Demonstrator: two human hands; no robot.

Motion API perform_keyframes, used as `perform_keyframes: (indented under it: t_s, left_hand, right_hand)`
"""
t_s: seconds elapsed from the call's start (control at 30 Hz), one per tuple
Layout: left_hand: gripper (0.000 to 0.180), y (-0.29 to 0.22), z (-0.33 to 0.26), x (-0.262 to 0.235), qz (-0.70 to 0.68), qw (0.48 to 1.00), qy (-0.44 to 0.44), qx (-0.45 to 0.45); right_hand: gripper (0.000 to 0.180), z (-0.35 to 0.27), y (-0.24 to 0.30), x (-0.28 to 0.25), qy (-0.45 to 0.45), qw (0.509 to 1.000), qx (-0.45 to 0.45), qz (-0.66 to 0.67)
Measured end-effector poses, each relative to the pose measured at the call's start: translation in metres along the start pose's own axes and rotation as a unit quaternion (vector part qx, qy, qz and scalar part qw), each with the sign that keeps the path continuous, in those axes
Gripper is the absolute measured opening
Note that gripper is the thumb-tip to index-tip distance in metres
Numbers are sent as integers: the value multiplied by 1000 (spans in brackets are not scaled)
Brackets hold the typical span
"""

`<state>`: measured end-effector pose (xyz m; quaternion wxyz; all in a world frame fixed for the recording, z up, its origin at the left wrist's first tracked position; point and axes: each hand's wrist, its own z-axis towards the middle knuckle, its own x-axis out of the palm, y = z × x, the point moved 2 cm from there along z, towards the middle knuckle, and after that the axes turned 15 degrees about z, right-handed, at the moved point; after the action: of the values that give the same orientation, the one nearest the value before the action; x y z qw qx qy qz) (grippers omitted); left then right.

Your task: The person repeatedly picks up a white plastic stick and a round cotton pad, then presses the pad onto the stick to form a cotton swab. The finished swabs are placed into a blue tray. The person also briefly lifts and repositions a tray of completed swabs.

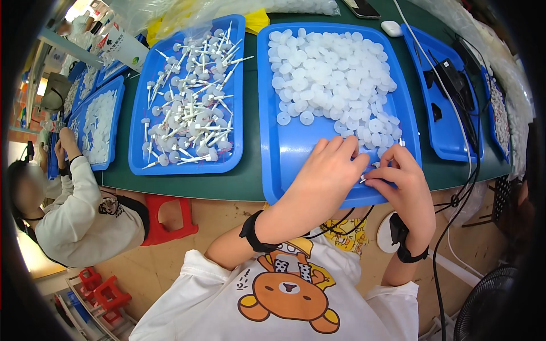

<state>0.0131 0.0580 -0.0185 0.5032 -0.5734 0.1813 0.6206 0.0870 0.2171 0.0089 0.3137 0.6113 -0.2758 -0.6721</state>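
head view | both hands (364,176) grip small white part (364,179) pinched | white discs (330,74) behind | stemmed parts tray (136,165) left

Small-parts assembly workshop, production-line style. Long green worktable (250,179) lined with blue plastic trays (136,165): one heaped with white round caps (327,74), another full of white stemmed pieces (193,102), more trays of white parts further down the left. Second worker (85,216) seated at the same bench. Red plastic stools (170,219) beneath, bagged stock (170,14) along the far edge, floor fan (489,307) at lower right.
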Motion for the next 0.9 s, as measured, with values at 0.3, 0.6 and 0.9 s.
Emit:
perform_keyframes:
  t_s: [0.3, 0.6, 0.9]
  left_hand:
    - [27, 8, -13, -18, -128, 982, -53, -131]
    - [35, 21, -56, -49, -638, 750, -16, -176]
    - [36, 19, -59, -51, -651, 732, -5, -202]
  right_hand:
    - [19, 6, -4, -7, 48, 998, -29, 21]
    - [30, -10, 46, 2, -32, 966, -157, 203]
    - [42, -6, 49, 8, -23, 969, -203, 141]
